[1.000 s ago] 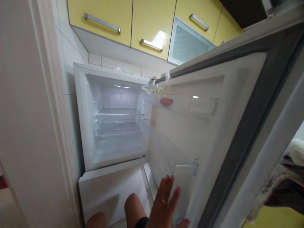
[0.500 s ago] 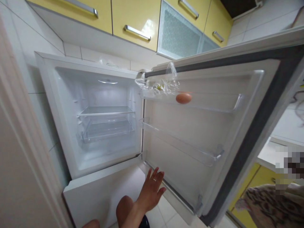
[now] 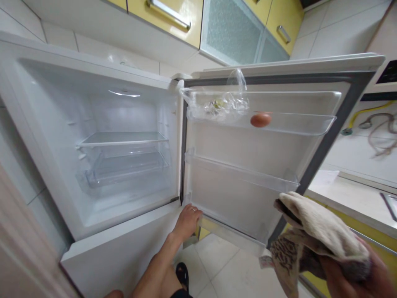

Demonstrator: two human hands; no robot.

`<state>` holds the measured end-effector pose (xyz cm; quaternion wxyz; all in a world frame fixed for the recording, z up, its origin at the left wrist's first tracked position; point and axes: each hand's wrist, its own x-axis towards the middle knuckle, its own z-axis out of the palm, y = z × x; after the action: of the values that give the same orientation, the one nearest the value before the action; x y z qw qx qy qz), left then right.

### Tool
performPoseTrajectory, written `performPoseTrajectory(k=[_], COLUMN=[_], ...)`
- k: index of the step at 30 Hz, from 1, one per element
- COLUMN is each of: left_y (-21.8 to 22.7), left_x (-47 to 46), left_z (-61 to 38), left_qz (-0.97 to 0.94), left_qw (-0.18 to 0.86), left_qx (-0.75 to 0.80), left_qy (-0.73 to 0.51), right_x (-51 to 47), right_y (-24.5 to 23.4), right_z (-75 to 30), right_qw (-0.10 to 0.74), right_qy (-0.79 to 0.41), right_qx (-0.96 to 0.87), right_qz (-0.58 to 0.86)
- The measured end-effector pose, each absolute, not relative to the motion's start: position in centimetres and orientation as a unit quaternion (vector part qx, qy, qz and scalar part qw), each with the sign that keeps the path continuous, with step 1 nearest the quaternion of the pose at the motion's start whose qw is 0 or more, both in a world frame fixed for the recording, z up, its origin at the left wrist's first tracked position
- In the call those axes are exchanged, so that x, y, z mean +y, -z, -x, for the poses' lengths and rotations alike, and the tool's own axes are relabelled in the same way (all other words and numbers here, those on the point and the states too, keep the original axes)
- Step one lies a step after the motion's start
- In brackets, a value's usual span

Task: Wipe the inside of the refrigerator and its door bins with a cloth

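My left hand (image 3: 187, 219) reaches up from below and curls its fingers over the bottom inner corner of the open fridge door (image 3: 248, 165). There is a ring on one finger. My right hand (image 3: 347, 278) is at the lower right, closed on a beige and patterned cloth (image 3: 310, 225) that hangs in front of the door's outer edge. On the door's top shelf (image 3: 304, 120) lie a brown egg (image 3: 260, 120) and a crumpled clear plastic bag (image 3: 221, 103). The door's middle shelf (image 3: 242, 174) holds nothing.
The fridge compartment (image 3: 56, 136) stands open with a glass shelf (image 3: 122, 138) and a clear drawer (image 3: 127, 167), nothing on them. A closed white lower door (image 3: 124, 252) is below. Yellow wall cabinets (image 3: 173, 16) hang above. A counter (image 3: 350, 198) runs at the right, tiled floor (image 3: 229, 265) below.
My left hand has gone from spread open in the air to curled on the door's bottom corner. My right hand with the cloth has come into view at the lower right.
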<state>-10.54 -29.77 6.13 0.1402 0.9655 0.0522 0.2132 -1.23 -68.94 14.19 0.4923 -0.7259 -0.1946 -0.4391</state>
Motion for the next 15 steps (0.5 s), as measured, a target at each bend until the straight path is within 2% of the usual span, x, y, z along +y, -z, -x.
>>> performPoseTrajectory(k=[3,7,15], left_y=[-6.0,-5.8,-4.9], left_x=[-30.3,-30.2,-28.7], left_z=[9.7,9.3,9.8], left_qz=[-0.958,-0.942,-0.933], left_qw=[0.162,0.222,0.308], left_qx=[0.054,0.041,0.029], left_qy=[-0.233,-0.247,-0.183], right_x=[-67.1,-65.5,-60.0], right_y=[-13.4,-12.7,-12.3], right_z=[0.0,-2.1,-5.1], right_qw=[0.484,0.445,0.426], right_qy=[0.44,0.405,0.294], right_qx=[-0.173,-0.273,-0.366], right_qz=[0.736,0.75,0.773])
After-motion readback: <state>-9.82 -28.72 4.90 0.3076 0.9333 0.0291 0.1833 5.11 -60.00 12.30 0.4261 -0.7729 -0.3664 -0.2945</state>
